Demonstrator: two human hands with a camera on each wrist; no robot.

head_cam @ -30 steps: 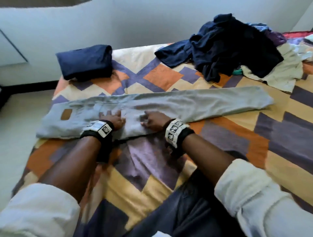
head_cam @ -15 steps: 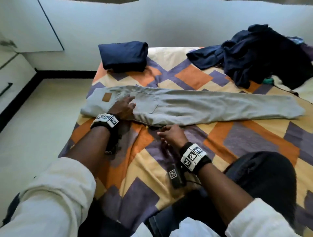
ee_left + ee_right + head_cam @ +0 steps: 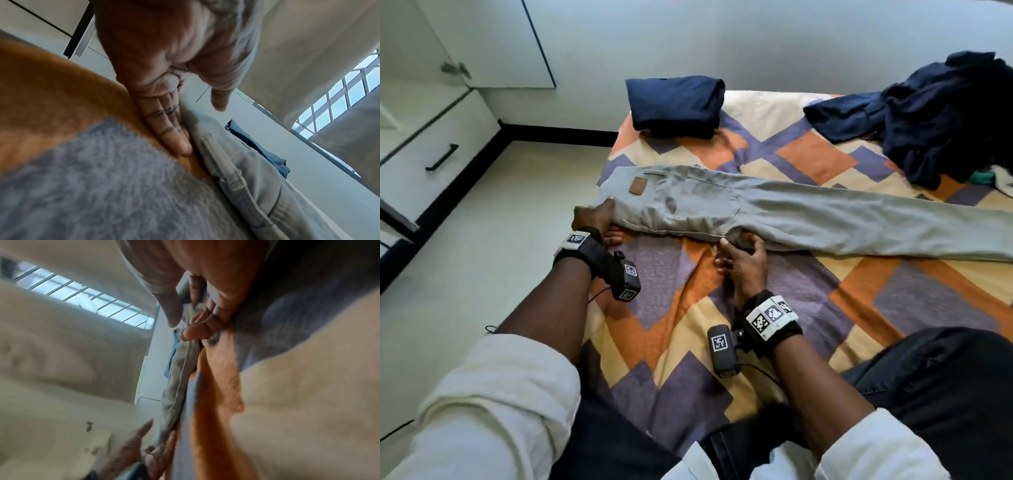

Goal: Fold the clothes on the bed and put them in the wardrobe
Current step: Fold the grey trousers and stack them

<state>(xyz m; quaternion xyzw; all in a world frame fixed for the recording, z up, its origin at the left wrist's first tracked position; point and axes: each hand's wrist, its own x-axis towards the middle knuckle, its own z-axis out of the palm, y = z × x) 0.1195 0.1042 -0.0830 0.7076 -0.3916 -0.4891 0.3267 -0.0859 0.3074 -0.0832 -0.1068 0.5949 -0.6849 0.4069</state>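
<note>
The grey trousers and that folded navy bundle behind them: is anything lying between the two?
Nothing lies there. In the head view, only bare patterned bedspread separates the grey trousers from the folded navy bundle.

**Colours and patterns on the bed**

The trousers (image 3: 808, 212) are pale grey-green, with a small brown patch (image 3: 638, 186) at the waistband. The bed cover (image 3: 825, 301) under them carries a geometric pattern of stepped blocks in orange, purple and cream-yellow. A folded garment (image 3: 676, 106) at the far edge is dark navy, and the loose pile of clothes (image 3: 935, 116) to the right is also navy to black, with a bit of teal and white showing at its side. The drawers (image 3: 431, 154) are white with black handles and trim. The person's sleeves (image 3: 493, 411) are white; the wrist bands (image 3: 772, 317) are black with black-and-white square markers.
</note>
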